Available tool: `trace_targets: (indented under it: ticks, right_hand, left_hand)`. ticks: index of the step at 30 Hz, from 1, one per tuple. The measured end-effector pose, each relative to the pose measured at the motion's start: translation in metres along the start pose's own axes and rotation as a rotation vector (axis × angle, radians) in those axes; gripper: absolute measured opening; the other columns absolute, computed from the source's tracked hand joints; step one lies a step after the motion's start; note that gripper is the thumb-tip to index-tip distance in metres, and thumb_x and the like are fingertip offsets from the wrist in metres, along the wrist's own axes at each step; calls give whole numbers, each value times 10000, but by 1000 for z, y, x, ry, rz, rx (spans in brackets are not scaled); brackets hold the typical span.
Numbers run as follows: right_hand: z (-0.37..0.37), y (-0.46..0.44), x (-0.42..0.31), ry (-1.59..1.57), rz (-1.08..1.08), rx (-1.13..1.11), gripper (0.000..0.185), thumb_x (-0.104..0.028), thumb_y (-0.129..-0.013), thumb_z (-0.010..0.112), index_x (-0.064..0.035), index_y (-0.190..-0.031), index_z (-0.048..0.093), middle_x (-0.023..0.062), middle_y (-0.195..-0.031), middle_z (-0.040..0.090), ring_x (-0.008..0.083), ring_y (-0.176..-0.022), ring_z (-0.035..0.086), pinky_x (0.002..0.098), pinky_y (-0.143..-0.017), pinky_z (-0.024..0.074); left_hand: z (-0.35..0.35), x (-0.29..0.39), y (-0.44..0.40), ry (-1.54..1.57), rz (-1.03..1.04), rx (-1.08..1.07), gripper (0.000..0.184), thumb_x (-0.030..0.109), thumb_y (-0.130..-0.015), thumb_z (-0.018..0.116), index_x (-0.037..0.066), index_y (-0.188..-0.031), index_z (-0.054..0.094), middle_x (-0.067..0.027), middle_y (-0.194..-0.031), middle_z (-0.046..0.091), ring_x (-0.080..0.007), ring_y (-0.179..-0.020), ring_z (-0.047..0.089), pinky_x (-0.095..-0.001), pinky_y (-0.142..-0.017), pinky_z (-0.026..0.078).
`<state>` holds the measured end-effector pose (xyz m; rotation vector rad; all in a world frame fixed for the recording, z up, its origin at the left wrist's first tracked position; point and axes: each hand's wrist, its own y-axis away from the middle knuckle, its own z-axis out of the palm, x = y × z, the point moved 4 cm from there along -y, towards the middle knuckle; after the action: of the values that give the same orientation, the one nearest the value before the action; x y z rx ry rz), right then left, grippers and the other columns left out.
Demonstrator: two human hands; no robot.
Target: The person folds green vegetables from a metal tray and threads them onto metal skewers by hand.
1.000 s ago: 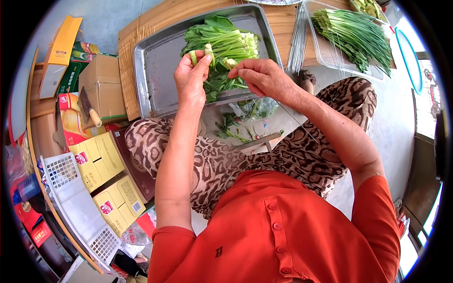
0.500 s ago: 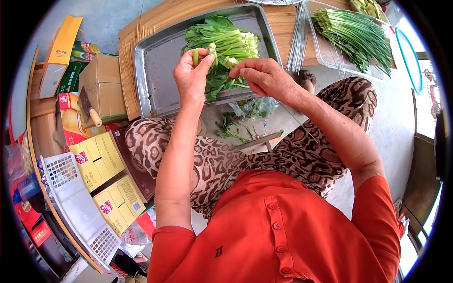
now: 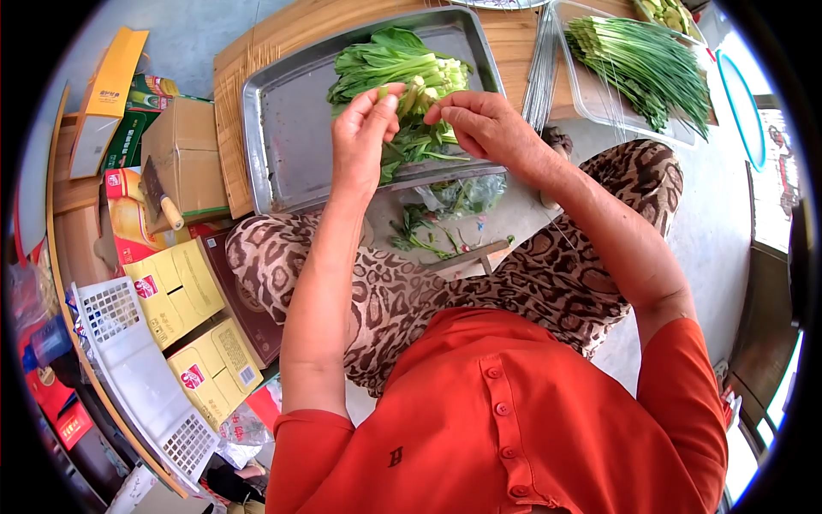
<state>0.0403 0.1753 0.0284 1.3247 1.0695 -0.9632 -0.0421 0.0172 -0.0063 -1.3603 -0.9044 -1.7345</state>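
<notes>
Over the metal tray (image 3: 291, 128), my left hand (image 3: 361, 141) is closed, thumb against fingers, pinching a green vegetable stalk (image 3: 383, 92). My right hand (image 3: 486, 128) is closed close by on its right, gripping a thin skewer (image 3: 563, 234) whose faint far end slants down past the wrist. Pale cut stems show between the two hands, and I cannot tell which of them are on the skewer. Behind them a pile of leafy greens (image 3: 377, 64) lies in the tray, cut ends to the right. More loose leaves lie under my hands.
Right of the tray lie a bundle of metal skewers (image 3: 539, 77) and a clear bin (image 3: 586, 103) of garlic chives (image 3: 638, 73). Below the tray are a plastic bag (image 3: 471, 195), leaf scraps and a blade (image 3: 467, 259). Cardboard boxes (image 3: 193, 154) and a knife (image 3: 163, 195) are at left.
My left hand has shifted right and slightly up, with the stalk turned. My right hand has moved slightly up, and the skewer's far end with it. The hands are closer together.
</notes>
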Motion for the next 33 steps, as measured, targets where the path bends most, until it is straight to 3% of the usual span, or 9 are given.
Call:
trace_targets:
  ticks: [1, 2, 5, 8, 18, 20, 23, 26, 33]
  right_hand:
    - [-1, 0, -1, 4, -10, 8, 232, -157, -946, 455, -12, -962, 635, -28, -513, 427, 52, -455, 383, 228, -451, 317]
    - [-1, -1, 1, 24, -3, 19, 250, -203, -982, 438, -42, -1024, 625, -69, -504, 359, 24, -435, 306, 201, -421, 240]
    - [2, 2, -2, 18, 5, -4, 249, -199, -981, 437, -42, -1019, 626, -69, -501, 365, 22, -433, 308, 199, -423, 241]
    - [5, 2, 1, 33, -24, -49, 248, -198, -979, 438, -41, -1016, 627, -67, -496, 370, 21, -433, 316, 198, -424, 245]
    - [7, 5, -1, 46, -44, -94, 248, -210, -975, 443, -45, -1014, 624, -63, -491, 380, 24, -431, 325, 206, -430, 258]
    - [9, 7, -4, 56, -43, -115, 254, -218, -972, 442, -45, -1015, 623, -64, -488, 377, 27, -432, 328, 210, -436, 264]
    - [9, 7, -4, 16, -34, -129, 242, -196, -961, 461, -36, -969, 644, -41, -506, 405, 49, -454, 378, 233, -446, 319]
    - [12, 8, -6, 18, -24, -135, 262, -221, -969, 438, -40, -1011, 621, -63, -482, 374, 29, -434, 331, 210, -446, 270]
    - [10, 8, -4, 27, -36, -124, 261, -213, -970, 434, -36, -1008, 622, -59, -484, 378, 31, -431, 337, 211, -451, 278]
  left_hand:
    - [1, 1, 0, 1, 0, 0, 201, 101, -908, 589, 10, -1085, 619, 16, -839, 596, -46, -671, 461, -187, -596, 370]
    - [1, 3, 1, 9, 19, 31, 232, 118, -925, 563, 7, -1125, 603, 6, -848, 597, -53, -667, 454, -192, -592, 364]
    - [-5, 6, -1, 14, 46, 39, 255, 133, -946, 529, 12, -1170, 546, -41, -893, 616, -64, -658, 455, -196, -580, 358]
    - [-9, 11, -4, 28, 88, 83, 152, 88, -946, 500, 21, -1074, 451, -138, -897, 655, -67, -591, 486, -190, -524, 392]
    - [-19, 9, -3, -54, 66, 124, 237, 167, -937, 560, -7, -1089, 612, -32, -911, 618, -82, -692, 515, -202, -618, 406]
    - [-18, 7, -5, 110, 16, 57, 280, 178, -926, 580, -14, -1126, 615, -10, -879, 597, -83, -726, 516, -212, -658, 416]
    - [-16, 4, -6, 320, -72, -35, 256, 166, -906, 609, -9, -1091, 634, -10, -869, 616, -83, -743, 534, -216, -651, 414]
    - [-14, 3, -5, 363, -118, -83, 277, 185, -906, 610, -14, -1098, 629, -11, -880, 617, -89, -756, 538, -216, -663, 409]
    - [-11, 3, -4, 363, -146, -115, 270, 183, -910, 604, -5, -1102, 629, -8, -892, 618, -85, -767, 538, -212, -665, 403]
